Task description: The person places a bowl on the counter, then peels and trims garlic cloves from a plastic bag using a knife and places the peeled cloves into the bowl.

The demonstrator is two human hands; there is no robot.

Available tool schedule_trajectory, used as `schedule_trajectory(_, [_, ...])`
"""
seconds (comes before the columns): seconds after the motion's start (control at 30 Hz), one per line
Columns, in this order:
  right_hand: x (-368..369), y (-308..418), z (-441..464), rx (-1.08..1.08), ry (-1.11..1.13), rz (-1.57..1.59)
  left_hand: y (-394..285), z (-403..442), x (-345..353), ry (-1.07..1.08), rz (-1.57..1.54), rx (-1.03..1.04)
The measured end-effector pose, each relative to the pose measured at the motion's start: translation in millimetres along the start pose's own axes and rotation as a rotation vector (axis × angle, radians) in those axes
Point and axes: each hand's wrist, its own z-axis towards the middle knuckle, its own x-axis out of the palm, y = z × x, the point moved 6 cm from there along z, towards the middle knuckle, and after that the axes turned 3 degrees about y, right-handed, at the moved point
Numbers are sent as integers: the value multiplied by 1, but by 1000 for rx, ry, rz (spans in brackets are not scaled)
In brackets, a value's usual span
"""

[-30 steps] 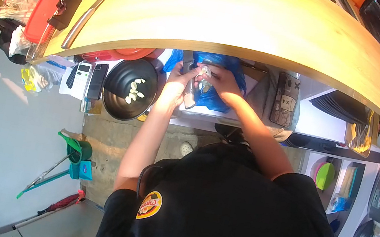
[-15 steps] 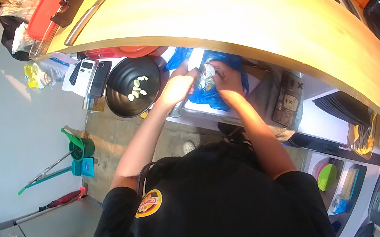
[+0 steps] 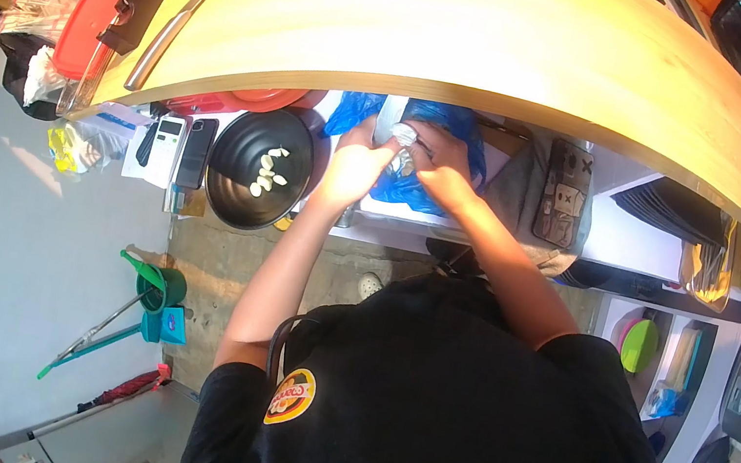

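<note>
A knife (image 3: 391, 119) with a broad pale blade points up and away from my left hand (image 3: 354, 169), whose fingers are wrapped around its handle. My right hand (image 3: 442, 167) is closed on a whitish garlic bulb (image 3: 404, 134), close against the blade. Below both hands is a crumpled blue plastic bag (image 3: 416, 198) with pale bits that look like garlic skin. To the left, several peeled garlic cloves (image 3: 264, 181) lie in a black bowl-shaped pan (image 3: 237, 144).
A wooden counter (image 3: 483, 43) stretches across in front above the hands, with a second knife (image 3: 160, 46) on its left end. A phone (image 3: 195, 151) and a white calculator-like device (image 3: 168, 139) lie left of the pan. A grey cloth bag (image 3: 523, 184) sits at right.
My left hand has shifted up and right, bringing the knife blade against the garlic. My right hand stays nearly in place, still gripping the bulb.
</note>
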Motion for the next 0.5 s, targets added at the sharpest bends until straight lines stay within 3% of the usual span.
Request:
schedule_trajectory(0.2, [-2,8,3,-68,49,3,9,0,3,67,-160,-37])
schedule_trajectory(0.4, [-4,17,2,-161,73,-60,22,4,6,25,-175,115])
schedule_trajectory(0.5, [-2,13,2,-175,81,-56,27,1,12,59,-304,-14])
